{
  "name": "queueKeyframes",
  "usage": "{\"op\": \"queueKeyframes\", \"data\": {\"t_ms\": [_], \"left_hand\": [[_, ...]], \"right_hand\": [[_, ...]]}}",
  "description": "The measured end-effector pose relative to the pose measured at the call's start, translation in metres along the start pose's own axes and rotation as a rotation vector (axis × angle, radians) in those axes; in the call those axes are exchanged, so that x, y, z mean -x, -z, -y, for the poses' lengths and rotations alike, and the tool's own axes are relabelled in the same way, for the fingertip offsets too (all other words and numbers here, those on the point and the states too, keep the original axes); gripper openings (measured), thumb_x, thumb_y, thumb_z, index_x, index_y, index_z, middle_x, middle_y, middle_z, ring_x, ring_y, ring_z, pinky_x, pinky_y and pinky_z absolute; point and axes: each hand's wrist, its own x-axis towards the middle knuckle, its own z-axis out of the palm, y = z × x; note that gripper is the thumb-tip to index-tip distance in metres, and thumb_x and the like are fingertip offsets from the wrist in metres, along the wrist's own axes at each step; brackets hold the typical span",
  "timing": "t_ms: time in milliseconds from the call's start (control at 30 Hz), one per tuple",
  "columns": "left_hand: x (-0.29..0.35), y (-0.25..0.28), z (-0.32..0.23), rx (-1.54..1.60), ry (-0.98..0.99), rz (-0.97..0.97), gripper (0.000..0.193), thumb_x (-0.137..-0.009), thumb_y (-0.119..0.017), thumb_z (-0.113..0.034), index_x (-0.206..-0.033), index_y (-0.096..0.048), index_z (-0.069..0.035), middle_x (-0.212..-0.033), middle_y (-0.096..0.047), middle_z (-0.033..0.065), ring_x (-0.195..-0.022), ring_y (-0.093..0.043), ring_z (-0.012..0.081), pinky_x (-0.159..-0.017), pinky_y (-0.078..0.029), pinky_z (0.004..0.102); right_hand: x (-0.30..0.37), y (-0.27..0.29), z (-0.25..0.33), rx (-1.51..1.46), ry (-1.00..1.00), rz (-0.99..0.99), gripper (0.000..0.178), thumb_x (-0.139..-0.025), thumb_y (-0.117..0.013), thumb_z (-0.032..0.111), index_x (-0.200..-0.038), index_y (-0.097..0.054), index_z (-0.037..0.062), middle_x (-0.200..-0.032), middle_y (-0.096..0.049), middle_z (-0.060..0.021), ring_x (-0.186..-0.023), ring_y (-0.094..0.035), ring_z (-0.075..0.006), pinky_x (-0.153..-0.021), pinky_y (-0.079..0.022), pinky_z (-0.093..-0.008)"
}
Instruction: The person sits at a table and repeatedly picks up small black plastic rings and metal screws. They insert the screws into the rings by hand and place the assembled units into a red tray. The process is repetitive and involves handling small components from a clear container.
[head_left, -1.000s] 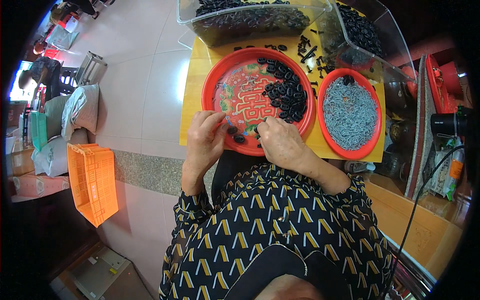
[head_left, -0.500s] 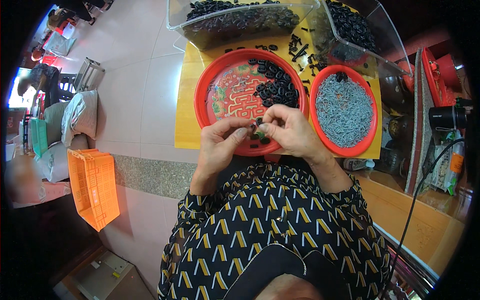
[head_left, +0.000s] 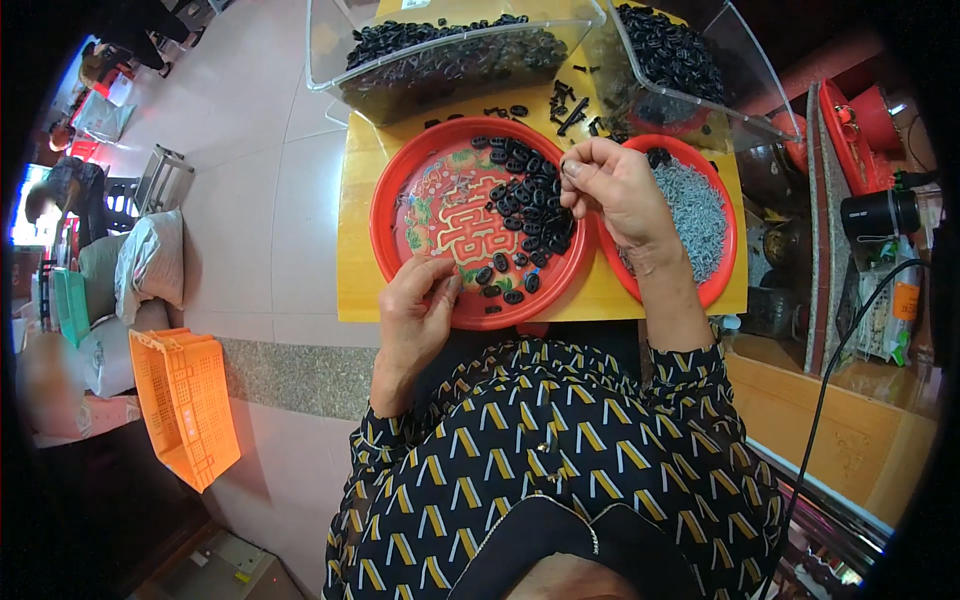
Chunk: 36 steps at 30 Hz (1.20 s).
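At round red tray point(head_left: 382, 225): left hand point(head_left: 418, 303), can't tell if gripping | right hand point(head_left: 627, 195) pinched, contents unclear | black parts point(head_left: 535, 195), silvery pieces point(head_left: 697, 205) apart, presumably for easy picking

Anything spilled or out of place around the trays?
Yes: loose black pieces lie on the yellow tabletop, outside the clear bins and round red tray, possibly spilled. A small dark clump also sits among the silvery screws, unlike everything around it.

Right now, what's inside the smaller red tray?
Silvery pieces, with something black at the far end. The right hand and forearm cover much of the left of the tray, hiding contents there.
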Motion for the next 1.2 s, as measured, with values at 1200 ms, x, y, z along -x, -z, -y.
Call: {"op": "queueKeyframes", "data": {"t_ms": [1200], "left_hand": [[-0.035, 0.022, 0.02, -0.413, -0.159, -0.09, 0.014, -0.067, -0.061, 0.0, -0.08, -0.059, -0.001, -0.077, -0.056, 0.0125, -0.073, -0.053, 0.0262, -0.063, -0.043, 0.033]], "right_hand": [[0.053, -0.074, -0.05, 1.165, 0.445, 0.299, 0.009, -0.068, -0.053, 0.002, -0.077, -0.052, -0.0019, -0.077, -0.05, -0.0161, -0.076, -0.053, -0.0315, -0.065, -0.045, -0.0384]]}}
